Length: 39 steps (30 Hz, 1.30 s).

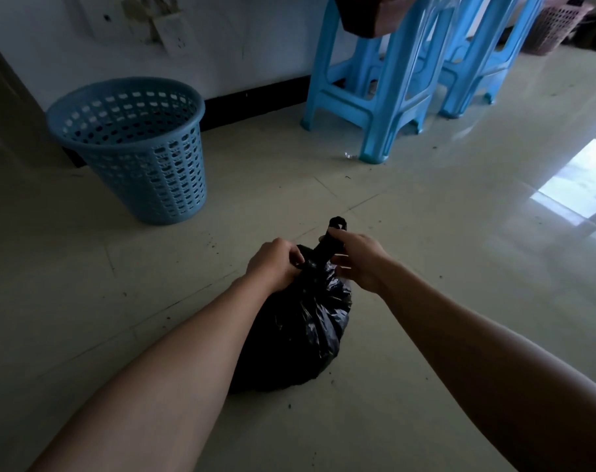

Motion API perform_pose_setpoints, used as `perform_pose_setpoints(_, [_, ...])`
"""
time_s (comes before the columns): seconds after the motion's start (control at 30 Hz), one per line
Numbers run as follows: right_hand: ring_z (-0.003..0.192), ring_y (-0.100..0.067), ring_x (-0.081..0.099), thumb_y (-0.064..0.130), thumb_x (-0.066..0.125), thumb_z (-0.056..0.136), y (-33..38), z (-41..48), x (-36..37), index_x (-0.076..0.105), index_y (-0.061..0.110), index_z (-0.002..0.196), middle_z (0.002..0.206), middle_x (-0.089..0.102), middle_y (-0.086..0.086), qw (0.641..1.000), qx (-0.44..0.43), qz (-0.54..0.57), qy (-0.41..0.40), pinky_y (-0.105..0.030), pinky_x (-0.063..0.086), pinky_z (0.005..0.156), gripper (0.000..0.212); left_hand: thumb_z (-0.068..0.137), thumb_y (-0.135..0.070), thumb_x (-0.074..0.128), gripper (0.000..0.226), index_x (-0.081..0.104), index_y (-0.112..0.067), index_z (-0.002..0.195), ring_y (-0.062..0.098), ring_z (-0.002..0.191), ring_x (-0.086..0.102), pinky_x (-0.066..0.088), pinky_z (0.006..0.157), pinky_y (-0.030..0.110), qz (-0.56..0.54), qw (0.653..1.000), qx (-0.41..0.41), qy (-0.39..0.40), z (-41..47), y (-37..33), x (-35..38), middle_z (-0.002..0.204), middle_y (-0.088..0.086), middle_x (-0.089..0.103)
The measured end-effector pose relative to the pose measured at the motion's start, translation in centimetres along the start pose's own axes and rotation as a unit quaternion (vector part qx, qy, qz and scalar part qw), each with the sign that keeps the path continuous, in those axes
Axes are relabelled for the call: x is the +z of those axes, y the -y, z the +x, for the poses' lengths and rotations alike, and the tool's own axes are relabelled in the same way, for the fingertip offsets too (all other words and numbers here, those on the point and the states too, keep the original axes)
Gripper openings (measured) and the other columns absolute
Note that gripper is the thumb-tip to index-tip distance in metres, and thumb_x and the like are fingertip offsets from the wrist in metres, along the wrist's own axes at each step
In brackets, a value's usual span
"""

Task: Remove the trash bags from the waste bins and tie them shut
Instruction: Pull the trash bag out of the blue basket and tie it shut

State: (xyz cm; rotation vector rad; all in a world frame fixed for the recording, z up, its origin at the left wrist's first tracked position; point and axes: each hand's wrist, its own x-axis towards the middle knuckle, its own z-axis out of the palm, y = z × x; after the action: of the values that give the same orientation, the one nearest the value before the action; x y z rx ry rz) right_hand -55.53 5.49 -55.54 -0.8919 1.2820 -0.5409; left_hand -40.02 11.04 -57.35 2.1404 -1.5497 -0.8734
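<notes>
Head view: clamping the gathered neck of the black plastic trash bag [300, 330], on the floor [436, 321] near the bagless blue perforated plastic bin [136, 148], in curled left grip [276, 264], pinching its twisted tail [335, 238] in right grip [357, 264], apparently for knotting.

The left hand [276, 264] and right hand [356, 264], curled round the neck of the bag [303, 321], cover it, so whether a knot sits there cannot be told, and the left forearm [194, 335] hides the bag's near left side. The top edge cuts off the stools [385, 80], a brown thing [375, 18] among them and the pink basket [559, 25]. The socket [175, 35] is blurred, and the specks [289, 406] on the floor [426, 233] are too small to name.
</notes>
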Motion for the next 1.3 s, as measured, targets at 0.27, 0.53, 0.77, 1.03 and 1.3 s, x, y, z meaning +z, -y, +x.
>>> perform_pose_setpoints(0.27, [0.052, -0.014, 0.052, 0.024, 0.058, 0.097, -1.1, 0.1, 0.9, 0.067, 0.006, 0.087, 0.068, 0.053, -0.004, 1.000, -0.019, -0.009, 0.002, -0.023, 0.042, 0.044, 0.022, 0.078, -0.012, 0.055, 0.029, 0.069, -0.026, 0.100, 0.034, 0.099, 0.062, 0.044, 0.074, 0.032, 0.136, 0.987, -0.012, -0.084, -0.8, 0.7, -0.2, 0.105, 0.010, 0.068])
perform_pose_setpoints(0.53, [0.054, -0.015, 0.050, 0.024, 0.057, 0.097, 0.7, 0.2, 1.1, 0.063, 0.005, 0.087, 0.071, 0.052, -0.004, 0.997, -0.023, 0.068, -0.038, -0.027, 0.039, 0.049, 0.022, 0.076, -0.030, 0.068, 0.025, 0.060, -0.013, 0.059, 0.018, 0.057, 0.049, 0.036, 0.057, 0.025, -0.073, 0.997, -0.027, -0.005, -0.8, 0.3, -3.7, 0.059, 0.004, 0.054])
perform_pose_setpoints(0.77, [0.055, -0.014, 0.051, 0.022, 0.057, 0.096, 2.0, -0.3, 1.9, 0.063, 0.007, 0.085, 0.072, 0.050, -0.004, 0.995, -0.029, 0.090, -0.042, -0.028, 0.039, 0.052, 0.020, 0.081, -0.016, 0.067, 0.016, 0.071, -0.016, 0.097, 0.022, 0.089, 0.063, 0.048, 0.075, 0.028, 0.093, 0.993, 0.013, 0.067, -1.5, -0.4, -6.4, 0.095, 0.005, 0.066])
perform_pose_setpoints(1.03, [0.057, -0.014, 0.053, 0.021, 0.051, 0.098, 2.4, -0.3, 1.6, 0.063, 0.010, 0.086, 0.076, 0.061, -0.003, 0.991, -0.052, 0.063, -0.108, -0.027, 0.037, 0.051, 0.020, 0.082, -0.020, 0.073, 0.013, 0.069, -0.007, 0.083, 0.015, 0.061, 0.057, 0.049, 0.062, 0.027, -0.064, 0.996, 0.006, 0.061, -2.3, 0.9, -8.5, 0.075, 0.007, 0.066])
perform_pose_setpoints(1.3, [0.052, -0.014, 0.048, 0.018, 0.052, 0.097, -0.4, 2.4, 0.8, 0.062, 0.009, 0.080, 0.070, 0.058, -0.005, 0.986, -0.021, 0.082, -0.147, -0.026, 0.031, 0.047, 0.022, 0.082, -0.019, 0.073, 0.010, 0.069, -0.009, 0.084, 0.014, 0.059, 0.054, 0.044, 0.056, 0.023, -0.126, 0.985, -0.103, 0.061, -1.7, 6.3, -6.4, 0.076, 0.006, 0.065])
